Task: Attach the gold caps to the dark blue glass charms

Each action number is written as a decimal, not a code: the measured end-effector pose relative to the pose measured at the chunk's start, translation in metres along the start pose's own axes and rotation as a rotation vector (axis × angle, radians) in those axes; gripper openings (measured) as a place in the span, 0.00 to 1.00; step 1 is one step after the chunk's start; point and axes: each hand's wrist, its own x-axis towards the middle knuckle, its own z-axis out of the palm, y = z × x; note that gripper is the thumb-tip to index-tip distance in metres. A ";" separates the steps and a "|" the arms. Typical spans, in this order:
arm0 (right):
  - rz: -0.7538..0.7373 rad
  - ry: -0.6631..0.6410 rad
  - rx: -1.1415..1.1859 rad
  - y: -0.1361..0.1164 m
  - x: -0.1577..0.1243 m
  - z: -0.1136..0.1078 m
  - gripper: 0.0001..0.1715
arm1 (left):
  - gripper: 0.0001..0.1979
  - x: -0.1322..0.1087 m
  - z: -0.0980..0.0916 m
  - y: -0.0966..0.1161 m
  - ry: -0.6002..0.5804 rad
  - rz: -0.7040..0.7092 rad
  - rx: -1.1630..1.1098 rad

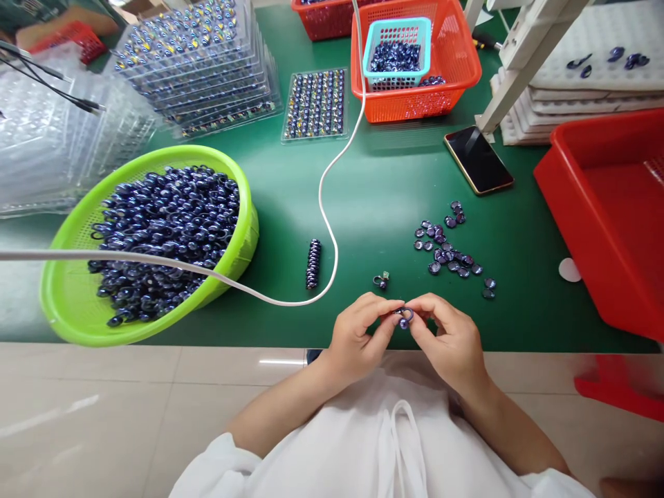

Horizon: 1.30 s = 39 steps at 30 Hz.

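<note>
Between my two hands, at the table's near edge, is a small dark blue ring-shaped piece [404, 319] with a shiny ball on it. My left hand [363, 332] pinches its left side with thumb and fingertips. On the other side, my right hand [449, 339] is closed on the same piece. Just beyond the fingers lies a similar ring [382, 281] with a pale stone. Loose dark shiny round caps [451, 256] are scattered past my right hand. A tight row of dark pieces [312, 264] lies farther left.
A green basket [247, 228] heaped with dark rings stands left, a white cable [326, 187] crossing it and the table. Stacked clear trays [207, 76], a filled tray [316, 104], an orange basket [461, 69], a phone [478, 160] and a red bin [581, 228] surround the work area.
</note>
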 end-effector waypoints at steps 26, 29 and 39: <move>-0.357 -0.111 -0.931 0.049 0.053 -0.056 0.10 | 0.10 0.011 -0.008 -0.007 0.007 -0.542 -0.371; -0.380 -0.090 -0.851 0.049 0.045 -0.057 0.10 | 0.10 0.012 -0.009 -0.007 0.045 -0.592 -0.435; -0.185 -0.111 -0.114 0.011 0.013 -0.025 0.09 | 0.09 0.014 0.004 -0.008 0.050 -0.526 -0.603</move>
